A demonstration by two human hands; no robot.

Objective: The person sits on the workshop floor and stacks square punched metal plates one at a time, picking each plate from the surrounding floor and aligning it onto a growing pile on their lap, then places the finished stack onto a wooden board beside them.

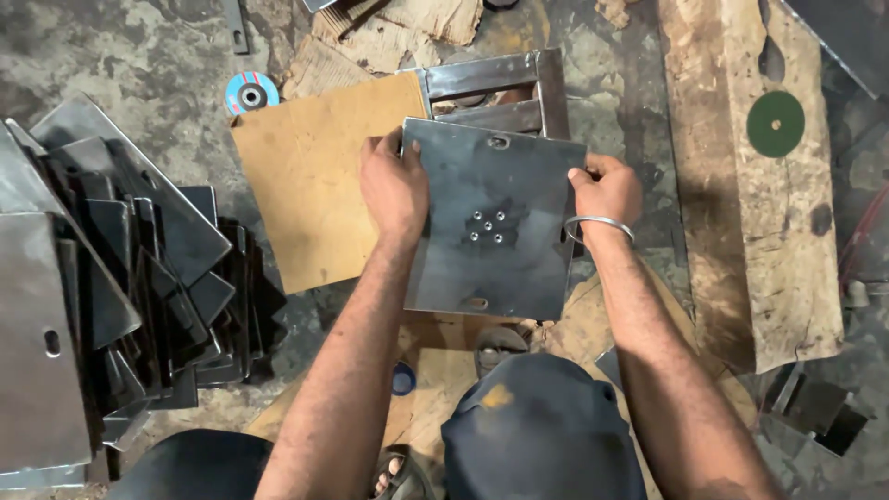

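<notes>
Gripping a square grey steel plate by its two side edges, the person holds it flat in the middle of the view, over a brown cardboard sheet and a rectangular steel frame that lie on the stained concrete floor. The left hand is closed on the plate's left edge, fingers curled over the top face near the upper corner. The right hand, with a thin metal bangle at the wrist, is closed on the right edge, its fingers wrapped round and mostly hidden under the plate. The plate has a cluster of small round holes at its centre and an oval slot near the top edge and another near the bottom edge.

To the left, well apart from the hands, a heap of similar dark steel plates leans in a stack. A blue and red grinding disc lies on the floor just beyond the cardboard's far corner. To the right a worn wooden board carries a green round disc
</notes>
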